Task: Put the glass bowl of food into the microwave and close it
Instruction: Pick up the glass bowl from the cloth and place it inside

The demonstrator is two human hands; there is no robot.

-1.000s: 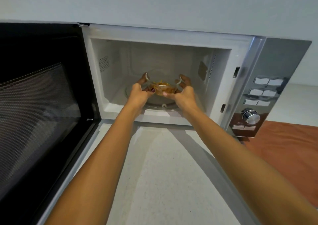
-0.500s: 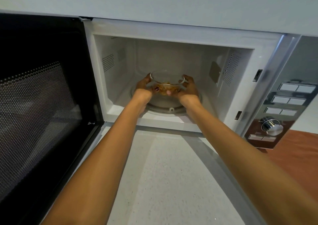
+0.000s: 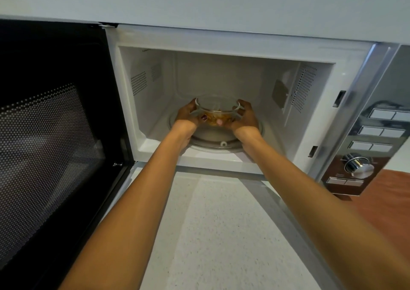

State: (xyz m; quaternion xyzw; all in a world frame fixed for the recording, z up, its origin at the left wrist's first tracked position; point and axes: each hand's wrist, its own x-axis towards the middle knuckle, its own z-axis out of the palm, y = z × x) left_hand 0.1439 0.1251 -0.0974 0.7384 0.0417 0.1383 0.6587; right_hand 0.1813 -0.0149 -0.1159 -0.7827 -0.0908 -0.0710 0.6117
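while both hands, left (image 3: 186,116) and right (image 3: 245,118), clasp the bowl (image 3: 217,112), it has moved deeper over the turntable (image 3: 224,140); release comes next, then the door (image 3: 55,134).

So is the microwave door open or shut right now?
Open. The door is swung wide to the left, and both hands hold the glass bowl inside the cavity.

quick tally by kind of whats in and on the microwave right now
clear glass bowl of orange-brown food: 1
round glass turntable plate: 1
hands on the bowl, left hand and right hand: 2
open black mesh-window door: 1
shiny chrome control knob: 1
total: 6
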